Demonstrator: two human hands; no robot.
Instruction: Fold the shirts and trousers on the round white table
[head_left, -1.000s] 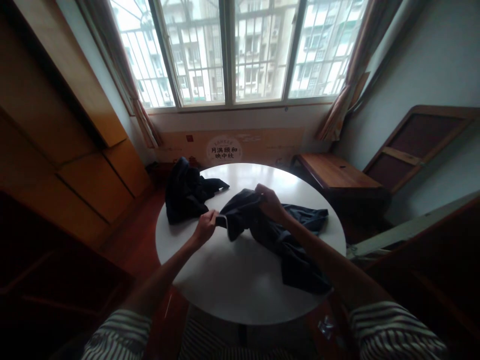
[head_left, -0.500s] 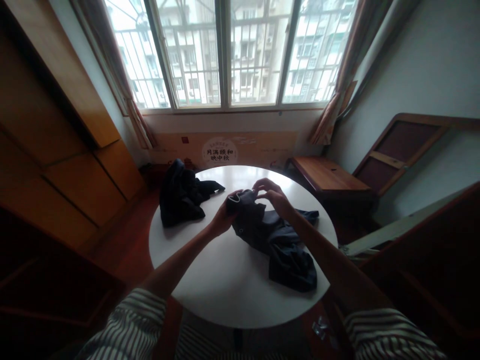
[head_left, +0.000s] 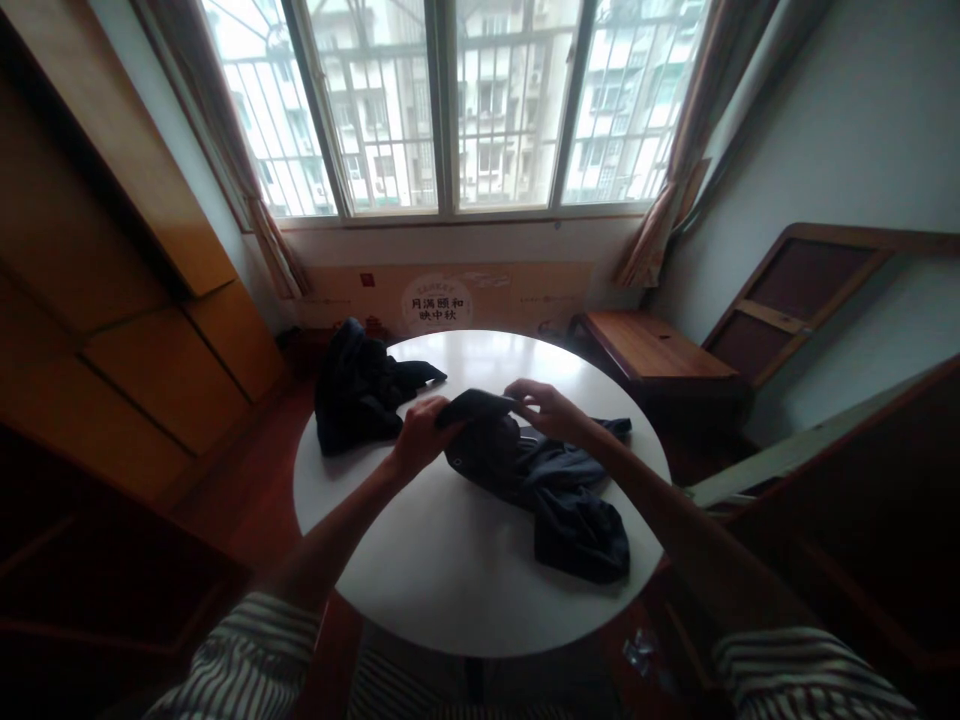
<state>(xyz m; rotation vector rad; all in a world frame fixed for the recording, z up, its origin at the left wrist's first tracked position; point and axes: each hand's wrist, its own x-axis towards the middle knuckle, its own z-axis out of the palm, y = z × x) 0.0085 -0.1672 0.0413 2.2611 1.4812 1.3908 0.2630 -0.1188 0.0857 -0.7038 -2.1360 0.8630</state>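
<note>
A pair of dark blue-grey trousers (head_left: 577,510) lies rumpled on a round white table (head_left: 420,590), its legs spread toward the right. The waistband edge is lifted and drawn out between my two hands. At its left end, the fingers of my left hand (head_left: 421,435) are closed around the cloth. My right hand (head_left: 551,408) pinches the other end between thumb and fingers. A small pale ring shows on the cloth below the left hand. Left of my hands, a black bunched garment (head_left: 356,400) rests on the table, touched by neither hand.
A wooden bench (head_left: 652,345) stands behind the table at the right, beside a leaning wooden frame (head_left: 802,300). Wooden cabinets (head_left: 172,370) line the left side. A barred window (head_left: 450,110) with curtains is ahead. A shiny crumpled item (head_left: 641,650) is below the table's right edge.
My left hand has moved left and turned over the cloth. The waistband, bunched before with a white cord showing, is now stretched flat between both hands. The cord is no longer visible.
</note>
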